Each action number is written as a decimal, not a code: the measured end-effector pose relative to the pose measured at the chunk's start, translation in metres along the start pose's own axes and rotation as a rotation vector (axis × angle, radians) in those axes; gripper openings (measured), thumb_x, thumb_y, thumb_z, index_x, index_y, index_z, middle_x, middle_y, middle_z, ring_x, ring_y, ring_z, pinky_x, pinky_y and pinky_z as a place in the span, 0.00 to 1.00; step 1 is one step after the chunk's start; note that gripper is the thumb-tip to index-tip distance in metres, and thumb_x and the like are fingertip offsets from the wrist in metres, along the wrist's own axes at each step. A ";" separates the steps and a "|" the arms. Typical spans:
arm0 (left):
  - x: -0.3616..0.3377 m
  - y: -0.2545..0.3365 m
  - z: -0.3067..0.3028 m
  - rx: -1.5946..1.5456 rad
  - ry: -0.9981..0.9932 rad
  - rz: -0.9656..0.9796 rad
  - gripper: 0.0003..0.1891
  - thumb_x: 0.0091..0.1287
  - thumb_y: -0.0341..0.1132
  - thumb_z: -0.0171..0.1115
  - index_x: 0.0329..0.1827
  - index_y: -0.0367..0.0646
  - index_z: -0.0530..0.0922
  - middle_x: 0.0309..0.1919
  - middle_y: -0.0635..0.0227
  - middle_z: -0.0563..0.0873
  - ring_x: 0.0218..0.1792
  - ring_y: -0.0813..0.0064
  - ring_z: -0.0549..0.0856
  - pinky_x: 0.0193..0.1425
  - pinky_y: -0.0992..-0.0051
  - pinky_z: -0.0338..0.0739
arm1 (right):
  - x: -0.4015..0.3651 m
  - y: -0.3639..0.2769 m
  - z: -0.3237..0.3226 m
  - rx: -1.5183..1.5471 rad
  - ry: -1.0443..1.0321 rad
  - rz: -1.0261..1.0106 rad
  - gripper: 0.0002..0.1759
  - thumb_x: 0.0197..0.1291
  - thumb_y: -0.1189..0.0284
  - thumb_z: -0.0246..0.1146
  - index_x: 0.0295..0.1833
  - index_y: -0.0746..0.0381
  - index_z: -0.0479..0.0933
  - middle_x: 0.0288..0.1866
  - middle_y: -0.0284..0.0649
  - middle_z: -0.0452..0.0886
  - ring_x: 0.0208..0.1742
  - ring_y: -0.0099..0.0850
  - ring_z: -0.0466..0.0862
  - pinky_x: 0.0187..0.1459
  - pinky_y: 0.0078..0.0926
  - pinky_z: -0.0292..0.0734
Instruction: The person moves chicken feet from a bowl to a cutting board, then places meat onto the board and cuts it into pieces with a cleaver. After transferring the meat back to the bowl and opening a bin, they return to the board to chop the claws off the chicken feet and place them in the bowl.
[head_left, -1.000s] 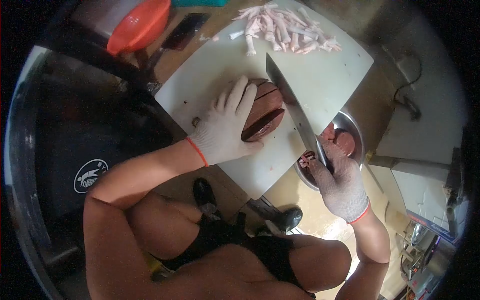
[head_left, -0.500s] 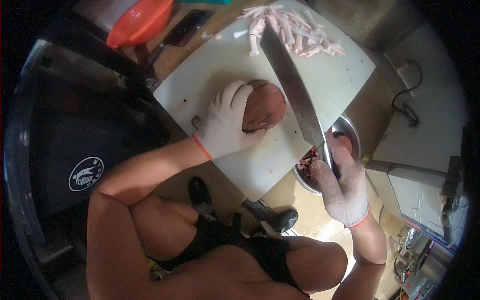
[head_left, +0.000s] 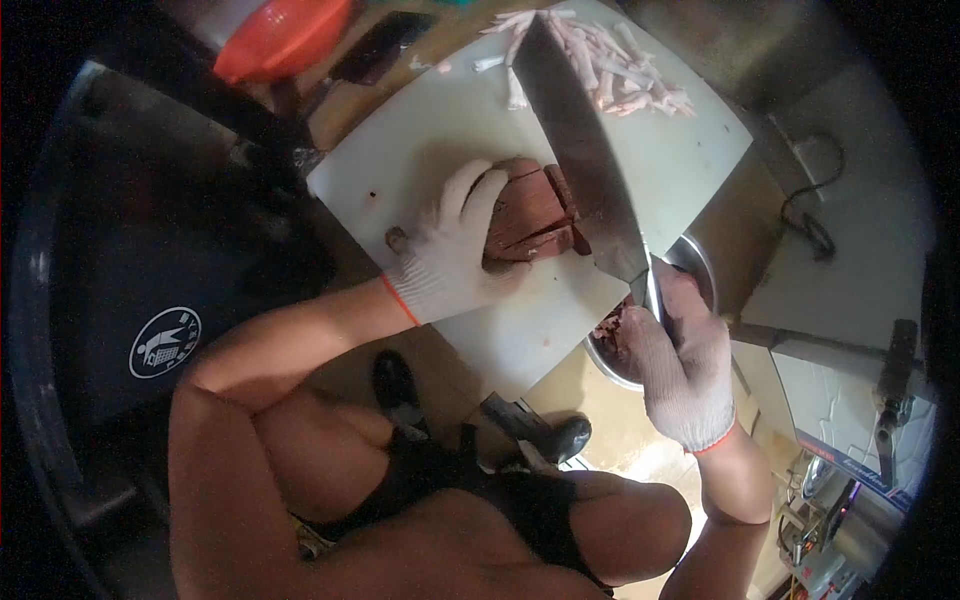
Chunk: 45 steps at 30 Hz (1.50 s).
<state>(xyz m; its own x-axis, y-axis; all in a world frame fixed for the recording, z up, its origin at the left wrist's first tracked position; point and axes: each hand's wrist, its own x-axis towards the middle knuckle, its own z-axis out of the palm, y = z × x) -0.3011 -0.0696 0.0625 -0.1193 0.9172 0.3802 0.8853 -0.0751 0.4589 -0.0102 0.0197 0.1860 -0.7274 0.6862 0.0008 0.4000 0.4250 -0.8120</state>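
My left hand (head_left: pixel 450 240), in a white knit glove with a red cuff edge, is wrapped round the left side of a reddish-brown block of meat (head_left: pixel 528 208) on the white cutting board (head_left: pixel 400 160). Cuts run across the block, and a slice stands apart at its right end. In a matching glove, my right hand (head_left: pixel 690 375) is closed round the handle of a large kitchen knife (head_left: pixel 585 150). The broad blade slants over the board beside the meat's right end, its tip up and to the left. Part of the slice is hidden behind the blade.
Pale poultry feet (head_left: pixel 625 75) lie heaped at the board's far edge. Below the right corner stands a metal bowl (head_left: pixel 709 270) with dark red pieces, partly under my right hand. A red plastic basket (head_left: pixel 280 40) sits at upper left, a black bin (head_left: pixel 120 250) at left.
The knife has shifted slightly left, up against the meat's right end. A slice now stands apart from the block, and cut lines show on it. My left hand keeps its hold.
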 end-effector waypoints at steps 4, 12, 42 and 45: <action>-0.007 -0.003 -0.003 0.038 0.004 0.005 0.53 0.65 0.46 0.91 0.89 0.38 0.71 0.83 0.44 0.75 0.79 0.35 0.83 0.83 0.44 0.85 | -0.001 -0.005 0.008 0.115 -0.083 0.197 0.25 0.85 0.74 0.67 0.81 0.69 0.84 0.44 0.57 0.93 0.47 0.48 0.98 0.57 0.47 0.90; -0.009 -0.006 -0.004 -0.037 0.053 -0.016 0.50 0.64 0.43 0.92 0.87 0.40 0.73 0.81 0.45 0.77 0.76 0.35 0.86 0.79 0.46 0.87 | -0.003 -0.029 0.007 0.050 -0.066 0.122 0.23 0.86 0.76 0.64 0.80 0.70 0.83 0.40 0.39 0.88 0.41 0.28 0.86 0.47 0.30 0.83; -0.046 -0.019 -0.027 0.036 0.027 0.011 0.41 0.66 0.43 0.89 0.78 0.40 0.77 0.76 0.44 0.79 0.73 0.34 0.85 0.79 0.44 0.84 | 0.008 -0.024 0.061 -0.071 -0.172 0.095 0.26 0.84 0.70 0.69 0.81 0.65 0.82 0.41 0.67 0.91 0.46 0.68 0.97 0.49 0.60 0.92; -0.053 -0.021 -0.029 0.035 0.013 0.032 0.39 0.66 0.44 0.89 0.77 0.41 0.78 0.76 0.45 0.80 0.72 0.35 0.86 0.78 0.43 0.84 | 0.002 -0.036 0.059 0.011 -0.119 0.048 0.28 0.83 0.73 0.70 0.83 0.65 0.81 0.38 0.63 0.92 0.44 0.64 0.98 0.49 0.54 0.93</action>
<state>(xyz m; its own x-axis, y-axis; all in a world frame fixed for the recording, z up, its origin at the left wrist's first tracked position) -0.3265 -0.1280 0.0554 -0.0964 0.9095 0.4045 0.9038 -0.0903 0.4184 -0.0588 -0.0289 0.1812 -0.7685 0.6308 -0.1069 0.4302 0.3859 -0.8161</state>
